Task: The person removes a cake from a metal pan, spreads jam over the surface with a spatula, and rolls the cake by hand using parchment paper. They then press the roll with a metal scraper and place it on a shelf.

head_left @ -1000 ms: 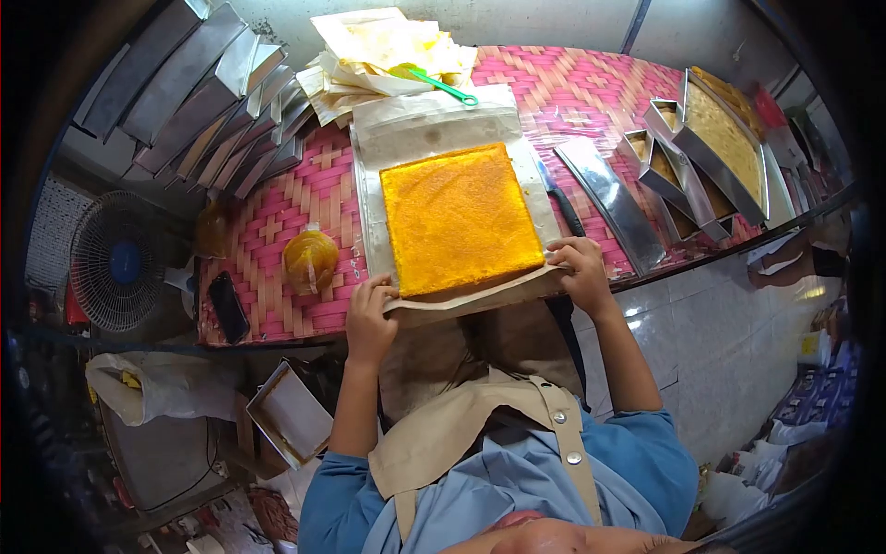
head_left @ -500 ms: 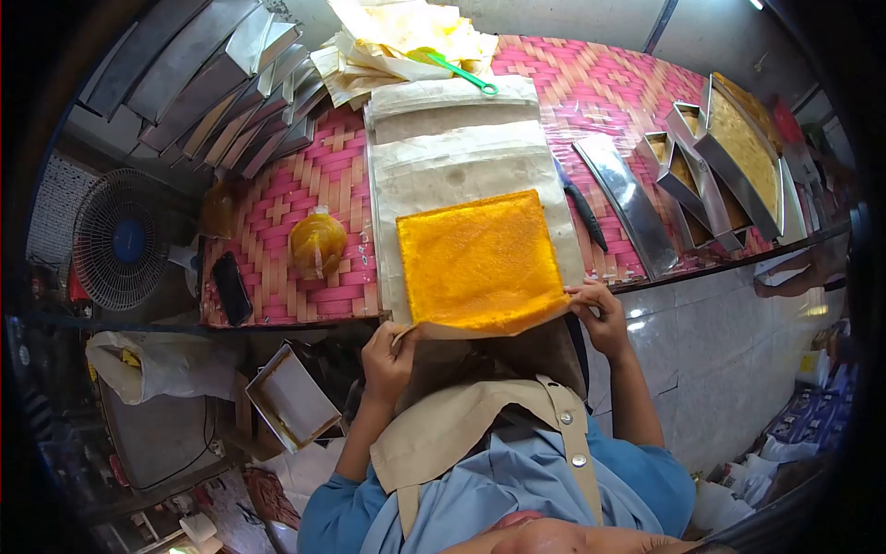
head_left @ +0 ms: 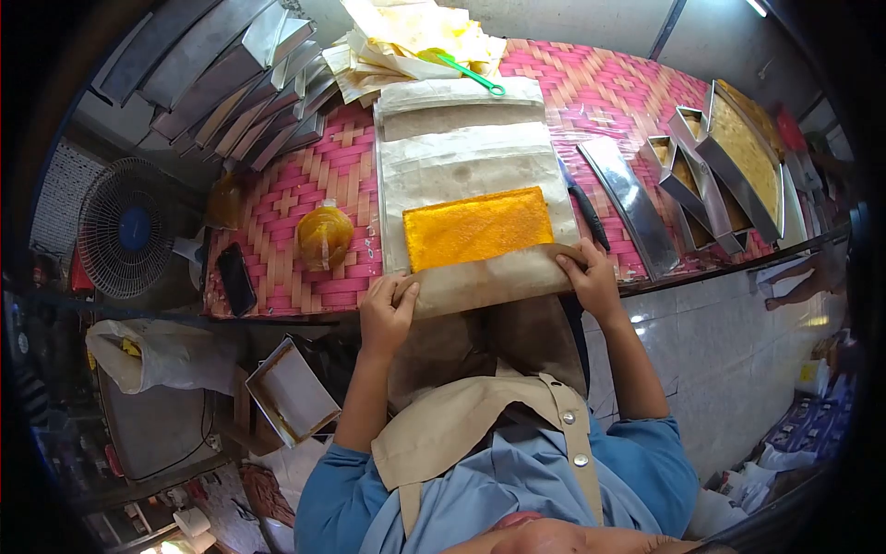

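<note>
1. At the near edge of the tabletop (head_left: 305,185), which has a pink woven cover, a person in a blue shirt and tan apron is working with both hands.
2. The left hand (head_left: 388,314) is closed on the left end of a sheet of brown paper (head_left: 489,277), with the fingers on top of it.
3. The right hand (head_left: 586,277) is closed on the right end of the same paper.
4. The brown paper is folded up over the near side of a flat yellow cake (head_left: 478,226). It hides that part of the cake.
5. The far part of the cake shows. It lies between the two hands and a little past them.
6. Under the cake is a big sheet of white paper (head_left: 471,157) that reaches toward the far side of the tabletop.
7. A dark knife (head_left: 583,214) lies just beside the white paper on the right, near the right hand.
8. A long shiny metal strip (head_left: 628,203) lies a bit past the knife.
9. Metal pans (head_left: 738,157) with yellow cake in them sit at the right end.
10. A small bag (head_left: 323,235) of something yellow sits left of the cake, and a black phone (head_left: 237,279) lies near the left edge.
11. A green tool (head_left: 471,76) rests on a pile of papers (head_left: 415,37) at the far side.
12. A fan (head_left: 125,226) stands off to the left, beside the tabletop.
</note>
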`<state>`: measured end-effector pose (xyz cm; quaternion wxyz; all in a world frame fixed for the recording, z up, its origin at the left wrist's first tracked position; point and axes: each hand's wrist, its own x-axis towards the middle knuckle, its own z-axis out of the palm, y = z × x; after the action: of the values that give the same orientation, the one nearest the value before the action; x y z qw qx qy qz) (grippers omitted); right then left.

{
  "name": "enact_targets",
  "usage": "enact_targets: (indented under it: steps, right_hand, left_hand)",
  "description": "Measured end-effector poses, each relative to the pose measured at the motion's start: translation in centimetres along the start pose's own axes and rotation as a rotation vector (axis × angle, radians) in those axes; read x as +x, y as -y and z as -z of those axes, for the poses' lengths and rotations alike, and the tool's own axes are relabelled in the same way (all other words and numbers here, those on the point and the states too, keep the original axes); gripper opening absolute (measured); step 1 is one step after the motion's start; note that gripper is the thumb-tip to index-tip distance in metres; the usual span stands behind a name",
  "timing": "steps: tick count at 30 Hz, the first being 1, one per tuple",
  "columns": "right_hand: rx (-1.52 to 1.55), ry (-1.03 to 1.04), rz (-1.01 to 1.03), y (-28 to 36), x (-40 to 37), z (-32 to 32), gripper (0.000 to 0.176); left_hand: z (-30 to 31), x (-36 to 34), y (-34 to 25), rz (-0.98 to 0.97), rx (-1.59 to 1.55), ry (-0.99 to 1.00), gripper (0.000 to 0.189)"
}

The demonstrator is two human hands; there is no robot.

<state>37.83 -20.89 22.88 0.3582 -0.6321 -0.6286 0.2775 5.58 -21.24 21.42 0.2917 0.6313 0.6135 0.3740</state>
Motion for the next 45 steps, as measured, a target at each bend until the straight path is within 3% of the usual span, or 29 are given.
enact_targets:
  steps: [2,5,8,10,11,13,16,19,20,22,23,25,32,35,36,37,39,41,43,44,45]
  right_hand:
    - [-0.125,-0.037,0.091,-0.4,0.7,-0.2,0.014]
    - [0.064,-0.003,-0.001,0.3,1.9,-0.1,0.015]
    - [0.049,0.003,0.01,0.4,3.4,-0.2,0.017]
    - [0.023,-0.152,0.26,0.1,4.6,-0.7,0.018]
    - [0.022,-0.154,0.268,0.0,4.9,-0.6,0.018]
    - [0.08,0.019,0.0,0.9,5.6,-0.3,0.018]
    - [0.001,0.057,-0.061,-0.2,7.3,-0.8,0.02]
    - [-0.093,0.023,0.018,-0.4,8.7,-1.1,0.021]
    - [-0.094,0.017,0.027,-0.2,9.2,-1.0,0.021]
    - [-0.249,0.034,-0.027,0.9,10.0,-0.8,0.022]
    - [-0.249,0.031,-0.019,0.5,10.7,-1.0,0.022]
    - [-0.276,-0.004,0.092,-0.1,12.2,-1.3,0.023]
    - [-0.397,0.104,-0.047,0.3,16.6,-0.3,0.021]
    - [-0.588,-0.26,0.333,2.6,15.8,-0.2,0.026]
    - [-0.557,-0.423,0.637,2.9,15.3,-1.4,0.034]
    - [-0.485,-0.337,0.611,4.7,13.1,-2.5,0.037]
    - [-0.663,-0.119,0.818,5.2,10.1,-5.3,0.047]
    - [-0.7,-0.142,0.821,5.6,9.4,-6.5,0.05]
    - [-0.715,-0.16,0.835,5.5,10.5,-6.7,0.056]
    - [-0.715,-0.167,0.834,5.5,11.5,-6.7,0.056]
    - [-0.686,-0.096,0.778,5.6,12.6,-6.7,0.055]
  left_hand:
    - [0.1,0.8,0.4,-0.028,0.036,0.036,0.019]
    - [-0.2,2.3,0.0,-0.068,0.049,0.017,0.022]
    - [-0.8,3.8,-0.4,-0.243,-0.016,-0.15,0.016]
    - [-0.7,4.6,-0.5,-0.187,-0.027,-0.108,0.022]
    - [-0.6,5.1,-0.5,-0.191,-0.028,-0.114,0.022]
    - [-0.2,6.1,-0.5,-0.009,0.062,0.047,0.027]
    - [-0.3,7.6,-0.5,0.0,0.119,0.043,0.032]
    - [-0.8,9.2,0.2,-0.018,0.019,0.004,0.031]
    - [-1.3,9.9,0.9,-0.026,0.017,-0.003,0.031]
    - [-1.5,11.1,1.4,-0.28,0.181,-0.181,0.031]
    - [-1.5,11.7,1.6,-0.284,0.182,-0.189,0.031]
    - [-0.9,12.6,-0.5,0.027,0.282,0.036,0.037]
    - [-2.4,18.1,0.0,-0.016,0.354,0.004,0.03]
    - [-3.1,20.3,1.0,-0.045,0.398,0.016,0.029]
    - [-3.3,20.7,1.1,-0.055,0.407,-0.004,0.029]
    - [-3.5,21.0,1.2,-0.064,0.418,-0.019,0.028]
    - [-3.2,22.1,1.3,-0.086,0.457,-0.015,0.029]
    - [-2.8,22.5,0.3,-0.11,0.496,-0.006,0.03]
    - [-1.7,22.3,-2.6,0.093,0.439,-0.043,0.034]
    - [-1.6,21.9,-3.4,0.086,0.441,-0.044,0.034]
    - [-1.7,21.0,-3.6,-0.251,0.454,-0.275,0.037]
